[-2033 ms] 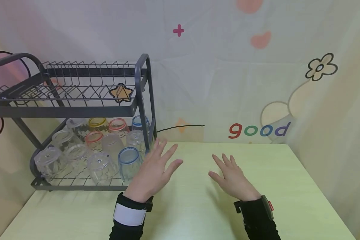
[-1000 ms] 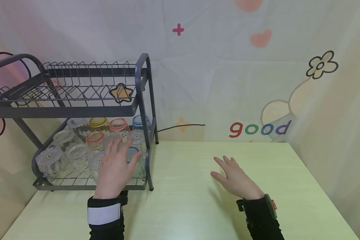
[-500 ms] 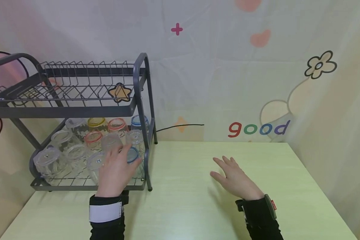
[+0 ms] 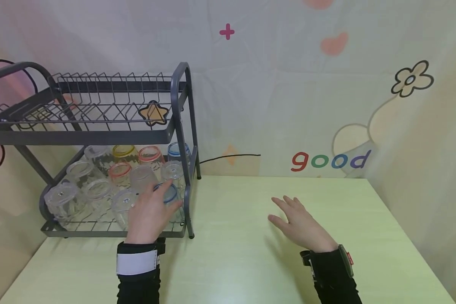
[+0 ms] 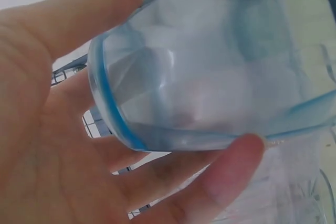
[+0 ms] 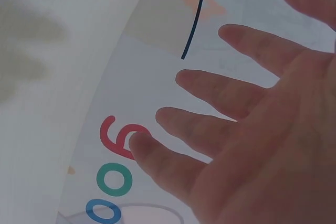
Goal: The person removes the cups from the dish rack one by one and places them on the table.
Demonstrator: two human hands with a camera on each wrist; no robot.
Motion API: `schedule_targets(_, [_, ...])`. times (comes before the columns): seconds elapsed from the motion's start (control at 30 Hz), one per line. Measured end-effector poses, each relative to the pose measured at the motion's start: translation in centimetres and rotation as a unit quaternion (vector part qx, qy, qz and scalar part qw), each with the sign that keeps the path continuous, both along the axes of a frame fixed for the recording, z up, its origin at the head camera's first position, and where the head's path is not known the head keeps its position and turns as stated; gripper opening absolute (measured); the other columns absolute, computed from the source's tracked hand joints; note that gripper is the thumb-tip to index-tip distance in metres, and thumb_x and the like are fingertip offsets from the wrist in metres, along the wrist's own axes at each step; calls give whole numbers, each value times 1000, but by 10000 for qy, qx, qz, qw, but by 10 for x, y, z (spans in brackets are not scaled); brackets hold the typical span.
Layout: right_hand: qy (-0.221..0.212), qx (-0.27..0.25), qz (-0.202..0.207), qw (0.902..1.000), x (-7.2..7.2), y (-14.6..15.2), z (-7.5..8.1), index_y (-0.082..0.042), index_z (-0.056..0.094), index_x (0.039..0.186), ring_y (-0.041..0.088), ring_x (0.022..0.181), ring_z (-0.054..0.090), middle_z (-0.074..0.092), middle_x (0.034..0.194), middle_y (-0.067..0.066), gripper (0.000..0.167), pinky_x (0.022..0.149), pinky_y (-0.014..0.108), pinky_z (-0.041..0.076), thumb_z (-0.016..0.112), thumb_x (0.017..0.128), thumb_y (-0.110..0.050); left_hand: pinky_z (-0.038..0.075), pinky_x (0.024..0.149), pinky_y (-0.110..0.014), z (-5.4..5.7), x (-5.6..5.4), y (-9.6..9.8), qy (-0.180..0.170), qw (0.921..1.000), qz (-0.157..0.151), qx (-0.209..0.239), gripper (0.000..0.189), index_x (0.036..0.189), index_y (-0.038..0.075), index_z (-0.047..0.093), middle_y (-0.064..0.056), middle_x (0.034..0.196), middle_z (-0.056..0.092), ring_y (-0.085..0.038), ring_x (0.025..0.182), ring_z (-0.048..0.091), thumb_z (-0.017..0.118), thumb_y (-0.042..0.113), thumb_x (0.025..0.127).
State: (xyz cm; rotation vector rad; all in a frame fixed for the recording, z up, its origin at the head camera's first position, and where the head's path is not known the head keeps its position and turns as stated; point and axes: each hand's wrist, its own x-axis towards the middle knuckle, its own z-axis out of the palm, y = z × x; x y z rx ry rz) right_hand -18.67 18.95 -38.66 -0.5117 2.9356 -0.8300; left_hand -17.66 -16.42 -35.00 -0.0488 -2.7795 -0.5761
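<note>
My left hand (image 4: 148, 216) is at the front right of the rack's lower shelf, around a clear glass with a blue ring (image 4: 170, 194). In the left wrist view the thumb lies along one side of this blue-ringed glass (image 5: 199, 77) and the fingers curl against the other, holding it. Part of the glass is hidden behind the hand in the head view. To its left stands a clear glass (image 4: 122, 204), partly covered by the hand. My right hand (image 4: 304, 226) hovers over the table, fingers spread and holding nothing; the right wrist view shows its straight fingers (image 6: 226, 93).
A dark two-tier dish rack (image 4: 80, 137) stands at the left. Its lower shelf holds several more glasses, including a yellow-ringed glass (image 4: 124, 153) and red-ringed glasses. The pale table (image 4: 232, 253) reaches the printed cloth (image 4: 273, 105) behind.
My left hand has moved left from beside the rack to the blue-ringed glass, then slightly right, its fingers closing around it. My right hand has barely moved.
</note>
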Motion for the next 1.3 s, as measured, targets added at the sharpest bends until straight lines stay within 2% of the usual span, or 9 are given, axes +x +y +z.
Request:
schedule_targets(0.2, [-43,-213,115,9997,-1,-3,3,-7,41,148,51,141,17,29,152,29,61,108,67,21,54,100,-43,51,62,-60,3,0,4,185,9998,57,-33,60,137,12,57,-29,126,54,-48,94,62,77,34,85])
schedule_targets(0.37, [-56,-220,120,9997,1,-2,6,-8,41,148,47,141,20,30,152,26,61,108,65,22,54,100,-43,50,52,-51,7,2,8,258,9996,73,34,58,135,12,60,-28,125,55,-44,83,64,78,33,84])
schedule_targets(0.43, [-75,-271,186,9994,2,-2,7,-9,40,149,45,142,21,31,153,24,62,108,65,23,52,100,-45,49,49,-46,9,6,8,232,9997,52,84,58,135,11,59,-28,126,54,-42,82,64,77,34,84])
schedule_targets(0.53, [-107,-415,331,9985,2,-4,9,-11,40,150,41,142,24,33,154,19,64,109,63,25,52,99,-49,49,50,-44,15,14,4,120,9997,53,187,58,136,12,58,-27,130,53,-43,87,64,75,35,87])
schedule_targets(0.73, [-104,-562,466,9973,3,-9,10,-15,40,150,36,142,27,36,153,10,64,110,59,27,51,98,-52,42,43,-37,27,30,-3,101,9994,154,285,58,138,14,56,-25,131,52,-40,80,63,72,39,88])
schedule_targets(0.87, [-43,-643,503,9966,5,-10,12,-15,40,149,35,141,30,37,152,11,64,109,58,29,52,98,-51,50,56,-50,34,37,-5,297,9988,147,370,59,140,15,55,-25,132,52,-44,89,62,70,42,89])
schedule_targets(0.97, [-88,-839,562,9949,7,-12,15,-18,41,149,31,141,31,39,152,7,63,109,56,31,53,98,-51,50,71,-59,37,41,-5,440,9975,59,544,60,141,16,54,-24,133,52,-47,102,59,69,43,90])
schedule_targets(1.1, [-159,-1101,679,9915,9,-14,18,-21,41,149,27,141,32,39,152,2,63,108,54,32,53,97,-53,48,79,-59,39,41,-1,466,9957,-123,791,59,141,17,54,-24,133,53,-44,109,57,68,45,91])
schedule_targets(1.3, [-156,-1295,699,9890,12,-14,21,-20,42,148,26,140,34,41,150,1,62,106,55,35,54,97,-52,45,87,-61,40,37,9,305,9917,-361,1194,62,144,17,50,-24,138,49,-44,116,53,66,47,92])
